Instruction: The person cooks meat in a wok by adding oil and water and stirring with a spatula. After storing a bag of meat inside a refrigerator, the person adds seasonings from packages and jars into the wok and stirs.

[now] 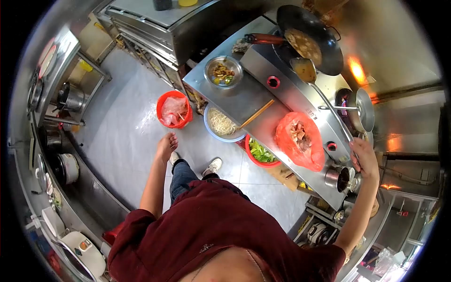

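Observation:
My right hand (364, 157) is closed around the long handle of a metal ladle (331, 107). The ladle's bowl holds brownish liquid and hangs at the near edge of a black wok (334, 47). Inside the wok lies food in brown liquid; its wooden handle (264, 38) points left. Down at my side, my left hand (165, 146) hangs with loosely bent fingers and nothing visible in them. It is nearest to a red bin (189, 117) with a clear plastic liner on the floor, apart from it.
On the steel counter are a metal bowl of chopped food (210, 81), chopsticks (257, 113) and a red plastic bag of meat pieces (314, 157). A smaller pan (365, 110) sits on another burner. Below stand a basin of noodles (230, 139) and a red basin of greens (253, 160).

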`<state>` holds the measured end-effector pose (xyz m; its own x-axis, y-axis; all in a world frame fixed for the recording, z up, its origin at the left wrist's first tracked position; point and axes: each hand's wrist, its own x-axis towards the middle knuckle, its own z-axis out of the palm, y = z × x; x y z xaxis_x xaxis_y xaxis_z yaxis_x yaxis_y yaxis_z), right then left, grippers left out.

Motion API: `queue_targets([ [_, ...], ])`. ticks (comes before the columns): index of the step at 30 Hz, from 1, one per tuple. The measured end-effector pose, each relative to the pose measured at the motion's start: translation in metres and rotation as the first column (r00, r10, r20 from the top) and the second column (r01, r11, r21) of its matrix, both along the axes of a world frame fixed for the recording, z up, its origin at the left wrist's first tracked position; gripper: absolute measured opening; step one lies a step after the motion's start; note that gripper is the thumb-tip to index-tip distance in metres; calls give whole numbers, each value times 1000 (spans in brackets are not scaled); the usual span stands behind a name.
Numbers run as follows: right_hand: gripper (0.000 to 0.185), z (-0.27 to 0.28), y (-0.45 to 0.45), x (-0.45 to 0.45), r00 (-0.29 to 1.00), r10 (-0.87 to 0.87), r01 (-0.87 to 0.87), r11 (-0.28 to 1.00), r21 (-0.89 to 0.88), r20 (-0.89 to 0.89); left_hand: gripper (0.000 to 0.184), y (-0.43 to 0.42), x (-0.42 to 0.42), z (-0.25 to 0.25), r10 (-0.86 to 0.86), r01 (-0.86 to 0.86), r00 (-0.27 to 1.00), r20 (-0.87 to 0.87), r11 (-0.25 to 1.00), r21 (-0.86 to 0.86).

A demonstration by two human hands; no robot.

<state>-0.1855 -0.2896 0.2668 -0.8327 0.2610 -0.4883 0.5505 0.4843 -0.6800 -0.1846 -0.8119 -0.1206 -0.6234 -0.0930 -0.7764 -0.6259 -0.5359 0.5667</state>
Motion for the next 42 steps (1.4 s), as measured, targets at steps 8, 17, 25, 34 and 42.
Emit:
queue_targets([
  [8, 13, -15, -108, 25, 999, 6, -5, 1000, -29, 34, 18, -88, 17, 5, 8, -9, 1000, -19, 1000, -19],
  [17, 20, -77, -246, 25, 988, 78, -44, 971, -234, 137, 19, -261, 58, 1, 95, -96, 995, -13, 984, -147],
  [25, 32, -255, -357, 3, 857, 494, -418, 832, 365, -146, 20, -326, 108, 1, 248, -242, 969, 14, 954, -176],
  [34, 15, -384, -415, -15, 816, 485, -262, 796, 546, -315, 19, -281, 128, -14, 207, -194, 975, 81, 970, -145],
  [42, 13, -225, -250, 48, 993, 99, -1, 575, -818, 68, 18, -165, 55, -30, 21, -16, 998, 61, 996, -85],
])
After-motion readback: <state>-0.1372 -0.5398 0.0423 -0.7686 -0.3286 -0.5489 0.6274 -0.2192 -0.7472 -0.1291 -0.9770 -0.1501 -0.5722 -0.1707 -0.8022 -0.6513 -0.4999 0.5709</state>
